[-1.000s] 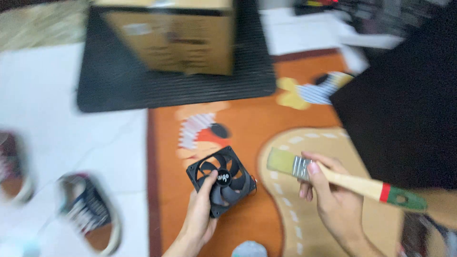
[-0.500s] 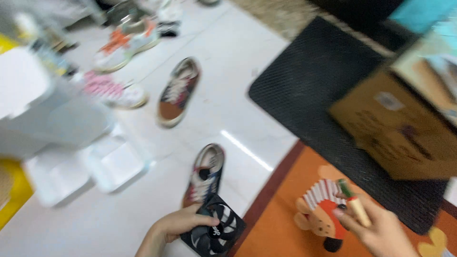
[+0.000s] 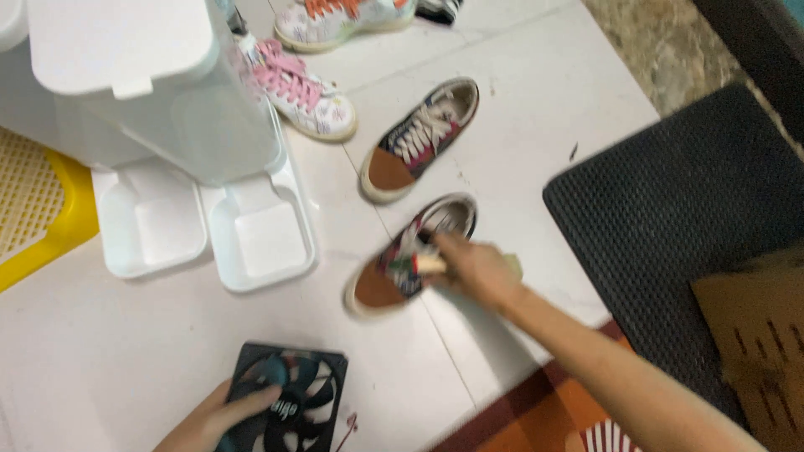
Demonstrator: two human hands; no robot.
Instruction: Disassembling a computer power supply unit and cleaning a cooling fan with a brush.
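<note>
- the black fan lies flat on the white floor tiles, low in view; the left hand grips its near edge.
- the right hand is clenched on a brush handle, blurred, over one brown-toed sneaker.
- four shoes show, two brown-toed.
- a white bin, black mat and cardboard box stand around.

White dispenser, black mat (ribbed), cardboard box.

- A home, likely by the entrance (shoes lie about).
- Sneakers scattered on a white tiled floor.
- Dark doormat, orange patterned rug.
</note>
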